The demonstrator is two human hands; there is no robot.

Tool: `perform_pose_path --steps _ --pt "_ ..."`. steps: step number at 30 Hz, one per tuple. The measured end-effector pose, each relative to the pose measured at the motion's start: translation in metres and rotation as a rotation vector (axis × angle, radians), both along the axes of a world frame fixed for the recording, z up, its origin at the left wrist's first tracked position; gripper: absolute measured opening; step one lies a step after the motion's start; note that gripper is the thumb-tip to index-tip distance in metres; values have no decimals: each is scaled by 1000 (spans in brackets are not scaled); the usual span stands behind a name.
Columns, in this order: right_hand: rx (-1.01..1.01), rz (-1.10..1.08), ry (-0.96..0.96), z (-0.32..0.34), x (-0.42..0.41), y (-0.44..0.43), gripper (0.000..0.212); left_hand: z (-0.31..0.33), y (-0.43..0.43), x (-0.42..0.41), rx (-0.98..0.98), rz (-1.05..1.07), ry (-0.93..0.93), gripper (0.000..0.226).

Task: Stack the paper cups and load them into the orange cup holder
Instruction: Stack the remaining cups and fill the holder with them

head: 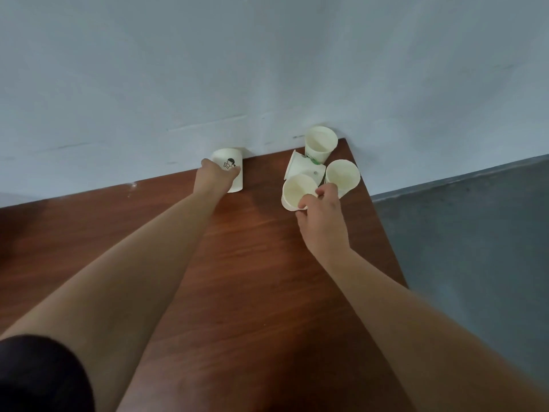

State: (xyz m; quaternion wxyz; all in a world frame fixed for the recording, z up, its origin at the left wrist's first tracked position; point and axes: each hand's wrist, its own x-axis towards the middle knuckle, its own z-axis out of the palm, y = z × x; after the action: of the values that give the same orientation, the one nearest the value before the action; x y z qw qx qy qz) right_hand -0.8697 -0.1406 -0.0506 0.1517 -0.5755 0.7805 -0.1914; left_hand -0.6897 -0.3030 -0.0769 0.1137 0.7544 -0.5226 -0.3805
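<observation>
Several white paper cups stand on a brown wooden table (252, 263) by a pale wall. My left hand (214, 176) grips an upside-down cup with a black figure printed on it (233, 171), close to the wall. My right hand (320, 215) pinches the rim of an upright cup (297, 190) at the near side of a cluster. Beside it stand an upright cup (341, 175) and another upright cup (320, 142) at the table's far corner. A cup lying on its side (300, 165) sits between them. No orange cup holder is in view.
The table's right edge (383, 233) runs diagonally, with grey floor (475, 248) beyond it. The wall (267, 69) bounds the table's far side. A dark sleeve (38, 379) shows at the lower left.
</observation>
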Motion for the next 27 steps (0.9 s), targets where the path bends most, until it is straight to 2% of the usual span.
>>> perform_pose_path --steps 3,6,8,11,14,16,20,23,24,27 --pt "-11 26 15 -2 -2 4 7 -7 4 4 1 2 47 67" --pt "-57 58 -49 5 -2 7 7 -6 13 19 -3 63 190 67" --pt "-57 53 -134 14 2 9 9 4 27 33 -11 115 328 69" --pt "88 -11 -366 35 13 10 8 24 62 60 22 174 608 70" --pt "118 32 -451 55 37 9 13 52 96 97 23 184 758 81" --pt "115 47 -499 74 60 8 13 73 116 125 1 200 806 87" --pt "132 107 -621 112 119 4 19 110 156 187 -85 232 789 79" --pt "134 179 -671 139 175 0 45 129 184 244 -165 314 777 82" --pt "134 203 -682 147 196 2 47 133 193 265 -191 339 782 86" --pt "143 317 -654 160 262 6 30 143 216 337 -257 376 744 96"
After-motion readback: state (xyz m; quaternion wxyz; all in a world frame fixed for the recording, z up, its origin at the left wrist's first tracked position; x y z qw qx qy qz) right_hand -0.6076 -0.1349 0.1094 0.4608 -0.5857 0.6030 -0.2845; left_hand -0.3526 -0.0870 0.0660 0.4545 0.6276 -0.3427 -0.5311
